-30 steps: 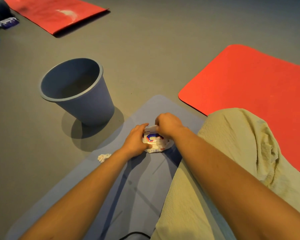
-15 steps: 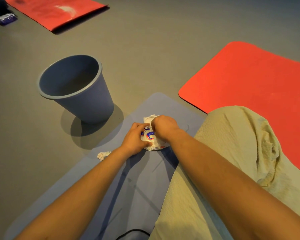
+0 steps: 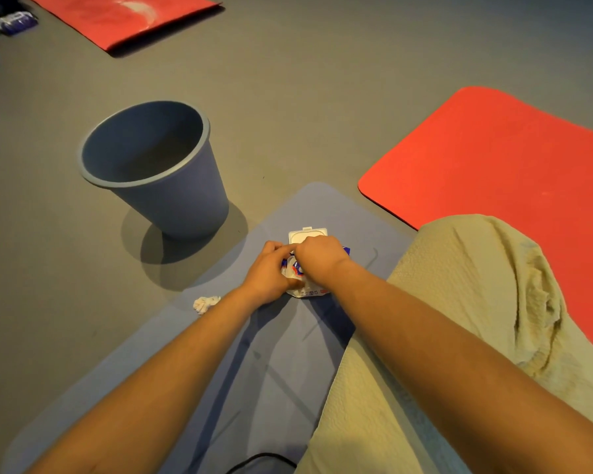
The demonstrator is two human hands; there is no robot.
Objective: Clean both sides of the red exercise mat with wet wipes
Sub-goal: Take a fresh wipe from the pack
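Holding is done by left hand [image 3: 269,273] round soft, light wipes pack [image 3: 310,291] at far end of blue mat [image 3: 322,206]. Right hand [image 3: 319,256] is curled at opening, pinch hidden; pack is best pinned by its edges. Red exercise mat [image 3: 493,172] is laid beside.

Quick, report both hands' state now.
Left hand: grips the wet wipes pack.
Right hand: fingers curled on the pack by its open lid; pinched item hidden.

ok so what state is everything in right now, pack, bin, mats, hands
wipes pack, lid flipped open, lying on the blue mat
left hand, grips the pack's side
right hand, over the pack's opening, fingertips hidden
bin, upright, nothing seen inside
red mat, unrolled, lying flat
crumpled wipe, loose at the blue mat's edge
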